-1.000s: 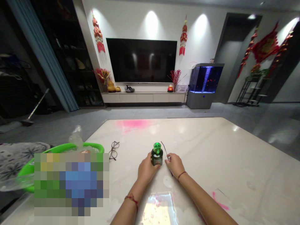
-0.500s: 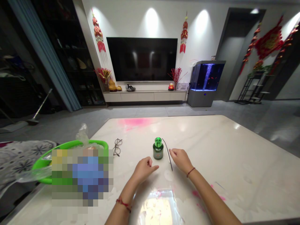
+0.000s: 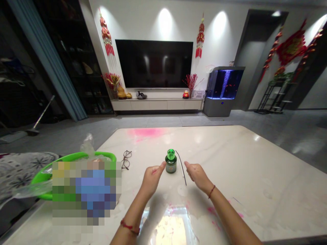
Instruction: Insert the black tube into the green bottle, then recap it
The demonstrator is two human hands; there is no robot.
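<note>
A small dark green glass bottle (image 3: 171, 164) with a bright green faceted cap (image 3: 171, 154) stands upright on the pale table. My left hand (image 3: 152, 178) is just left of it, fingers curled in and thumb stretched out to the bottle's side; whether they touch I cannot tell. A thin dark curved rod (image 3: 181, 165) lies right of the bottle, with a narrow white strip beside it. Beyond the rod, my right hand (image 3: 198, 176) has curled fingers and its thumb pointing up toward the rod. Nothing shows in either hand.
Eyeglasses (image 3: 126, 160) rest left of the bottle. A green basket (image 3: 74, 157) holding plastic bags and blurred-out items sits at the table's left. Pink stains mark the tabletop (image 3: 242, 163). A TV (image 3: 154, 64) and fish tank (image 3: 224, 84) are across the room.
My left hand has risen and its thumb now points up beside the bottle. The right hand has turned slightly, thumb raised. The view has shifted a little.
</note>
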